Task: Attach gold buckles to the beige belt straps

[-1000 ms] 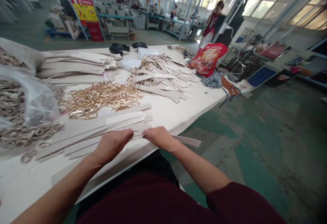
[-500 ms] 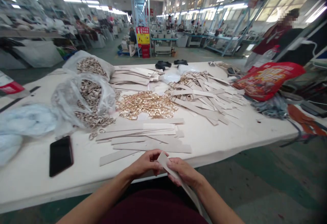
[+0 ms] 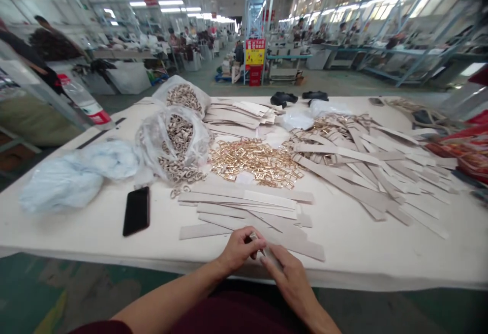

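Note:
At the table's front edge, my left hand (image 3: 241,248) pinches the end of a beige strip (image 3: 273,259). My right hand (image 3: 290,272) is closed round the same strip, close beside the left. Just beyond the hands lies a loose stack of beige strips (image 3: 244,207). Gold metal buckles (image 3: 255,160) are heaped behind that stack. To their left, an open plastic bag (image 3: 147,133) spills covered rings (image 3: 179,141). A larger, tangled pile of strips (image 3: 351,171) spreads on the right, some carrying buckles.
A black phone (image 3: 136,211) and blue-white plastic bundles (image 3: 63,181) lie at left, near a bottle (image 3: 89,105). A second bag of rings (image 3: 185,96), more strips (image 3: 238,113) and black items (image 3: 284,98) are farther back. A red package (image 3: 467,148) sits at right.
The view has swung left, so the table contents appear farther right. The strip's end, flat before, now shows narrow and bent between my fingers, and my hands have turned around it.

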Tool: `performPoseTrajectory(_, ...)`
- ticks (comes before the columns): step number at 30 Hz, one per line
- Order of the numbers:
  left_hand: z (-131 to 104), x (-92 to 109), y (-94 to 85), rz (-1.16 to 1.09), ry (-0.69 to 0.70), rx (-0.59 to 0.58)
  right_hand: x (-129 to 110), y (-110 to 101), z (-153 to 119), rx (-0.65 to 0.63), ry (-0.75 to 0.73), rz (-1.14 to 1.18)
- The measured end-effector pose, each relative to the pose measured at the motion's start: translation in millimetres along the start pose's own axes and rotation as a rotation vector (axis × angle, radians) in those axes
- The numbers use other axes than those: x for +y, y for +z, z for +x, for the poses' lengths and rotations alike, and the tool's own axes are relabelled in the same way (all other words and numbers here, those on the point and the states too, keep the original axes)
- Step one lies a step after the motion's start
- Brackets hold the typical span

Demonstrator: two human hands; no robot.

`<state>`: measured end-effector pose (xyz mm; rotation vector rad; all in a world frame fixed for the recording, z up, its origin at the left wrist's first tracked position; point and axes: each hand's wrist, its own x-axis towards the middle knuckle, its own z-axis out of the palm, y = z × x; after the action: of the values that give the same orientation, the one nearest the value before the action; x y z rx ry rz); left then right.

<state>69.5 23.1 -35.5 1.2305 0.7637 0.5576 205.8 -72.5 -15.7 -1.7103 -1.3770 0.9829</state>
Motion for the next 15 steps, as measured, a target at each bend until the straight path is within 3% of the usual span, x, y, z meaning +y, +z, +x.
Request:
performPoseTrajectory(3,4.2,1.5,-12.3,0.011,-0.026,-0.076,7.0,6.7,9.0,0.033,-0.041,-0.062)
performPoseTrajectory(6,14.1,12.0,-49.7,0.169,-0.034,-0.162,21.2,10.4,20.2,0.060,-0.035,-0.060)
performPoseTrajectory(7,18.6,17.8,-70.1,0.274,0.008,-0.117,26.7,10.6,24.0,0.080,-0.022,-0.056)
performPoseTrajectory(12,43.6,49.3,-200.2,1.013,0.332,0.466,48.5,9.5,36.0,0.143,0.030,-0.063)
performPoseTrajectory(15,59.6,57.7,-252.2,1.254,0.304,0.570,50.9,9.3,37.7,0.181,0.020,-0.072)
